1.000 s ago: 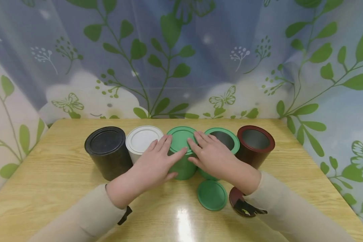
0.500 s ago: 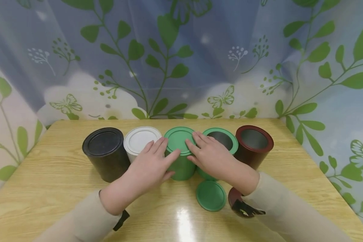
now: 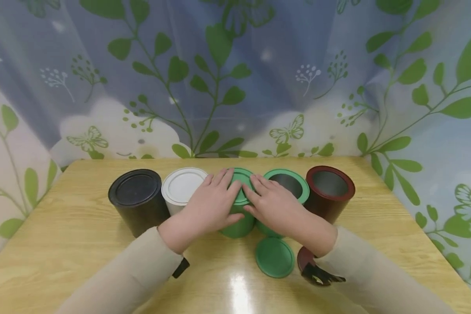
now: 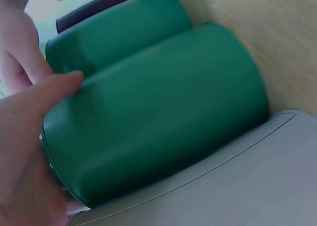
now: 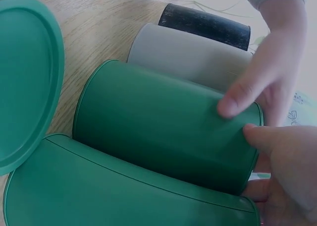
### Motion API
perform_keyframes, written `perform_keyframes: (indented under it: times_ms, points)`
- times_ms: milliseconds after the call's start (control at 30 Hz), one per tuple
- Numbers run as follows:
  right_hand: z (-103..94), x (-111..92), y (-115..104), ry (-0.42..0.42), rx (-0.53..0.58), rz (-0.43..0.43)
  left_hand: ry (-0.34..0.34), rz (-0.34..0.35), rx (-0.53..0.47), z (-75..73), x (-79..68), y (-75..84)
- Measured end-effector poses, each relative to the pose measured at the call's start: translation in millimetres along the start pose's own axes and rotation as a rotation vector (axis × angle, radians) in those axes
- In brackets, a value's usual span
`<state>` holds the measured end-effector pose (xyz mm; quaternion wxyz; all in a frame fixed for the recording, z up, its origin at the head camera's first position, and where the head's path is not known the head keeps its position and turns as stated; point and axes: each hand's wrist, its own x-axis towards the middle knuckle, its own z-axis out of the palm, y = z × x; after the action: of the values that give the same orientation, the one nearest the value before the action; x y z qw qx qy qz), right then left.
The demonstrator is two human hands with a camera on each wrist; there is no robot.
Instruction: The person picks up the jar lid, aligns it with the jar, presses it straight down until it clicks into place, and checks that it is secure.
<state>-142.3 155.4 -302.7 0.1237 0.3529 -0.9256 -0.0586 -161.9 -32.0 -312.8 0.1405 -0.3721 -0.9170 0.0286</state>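
Observation:
A lidded green can [image 3: 237, 227] stands mid-row, under both hands. My left hand [image 3: 208, 204] lies over its top with straight fingers at the lid, thumb against the front wall, as the left wrist view shows on the can's side. From the other side my right hand [image 3: 278, 204] reaches its fingertips onto the same lid, its thumb [image 5: 257, 137] right at the rim. Just right of it, partly behind the right hand, is a second green can [image 3: 305, 192] with its top uncovered and dark inside. A white can [image 3: 180, 185] adjoins on the left.
A black lidded can [image 3: 137, 200] ends the row at left, an uncovered dark red can [image 3: 329, 205] at right. In front lie a loose green lid [image 3: 274, 257] and a dark red lid [image 3: 304, 257], partly hidden by the right wrist strap. A patterned curtain [image 3: 235, 109] hangs behind.
My left hand has shifted right and away from me, farther over the middle green can's lid, closer to the right hand. The right hand has barely moved; the cans keep their places.

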Motion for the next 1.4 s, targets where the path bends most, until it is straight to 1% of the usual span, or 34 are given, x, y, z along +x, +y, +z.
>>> perform_keyframes:
  times_ms: [67, 133, 233, 367, 467, 567, 667, 733, 800, 900, 1000, 1067, 1167, 1267, 1333, 1400]
  points:
    - [0.6, 0.7, -1.2, -0.023, 0.007, 0.011, 0.001, 0.002, -0.026, -0.1, 3.7, -0.8]
    - [0.6, 1.3, -2.2, -0.056, 0.014, 0.031, 0.006, 0.012, -0.028, 0.6, 6.1, -1.5]
    - [-0.7, 2.0, -3.1, -0.107, 0.023, 0.065, 0.023, 0.025, 0.008, 2.1, 7.7, -2.3]
    - [-3.9, 4.5, -1.1, -0.137, 0.016, 0.076, 0.032, 0.040, 0.071, 2.8, 9.2, -2.5]
    - [-8.0, 9.7, 2.2, -0.176, 0.028, 0.076, 0.023, 0.040, 0.107, 1.5, 10.6, -2.3]
    - [-10.8, 14.7, 5.7, -0.238, 0.083, 0.075, 0.004, 0.029, 0.128, 0.9, 11.1, -2.0]
    - [-11.0, 15.3, 8.6, -0.274, 0.128, 0.070, -0.020, 0.030, 0.118, 1.8, 11.2, -0.8]
    - [-10.8, 15.0, 9.2, -0.282, 0.121, 0.068, -0.026, 0.028, 0.103, 2.9, 11.0, 0.0]
    - [-11.1, 15.1, 8.3, -0.269, 0.088, 0.061, -0.022, 0.014, 0.090, 3.4, 10.7, 0.6]
    - [-12.5, 14.7, 4.0, -0.251, 0.002, 0.050, -0.010, -0.009, 0.089, 4.2, 9.7, 1.1]
    - [-14.3, 8.9, -0.3, -0.215, -0.094, 0.045, 0.011, -0.008, 0.075, 5.0, 11.2, 3.5]
    - [-14.8, 5.1, -2.8, -0.184, -0.131, 0.045, 0.016, -0.009, 0.066, 5.2, 11.6, 4.8]
    - [-14.1, 3.4, -5.3, -0.121, -0.141, 0.039, 0.004, -0.042, 0.062, 4.8, 9.9, 5.3]
    - [-11.8, 5.1, -6.4, -0.094, -0.126, 0.036, -0.005, -0.079, 0.080, 4.4, 4.4, 5.0]
    - [-9.8, 5.7, -6.8, -0.080, -0.122, 0.036, 0.009, -0.098, 0.087, 4.2, -0.8, 5.3]
    - [-8.0, 5.3, -6.8, -0.070, -0.125, 0.037, 0.045, -0.112, 0.095, 4.9, -7.0, 6.5]
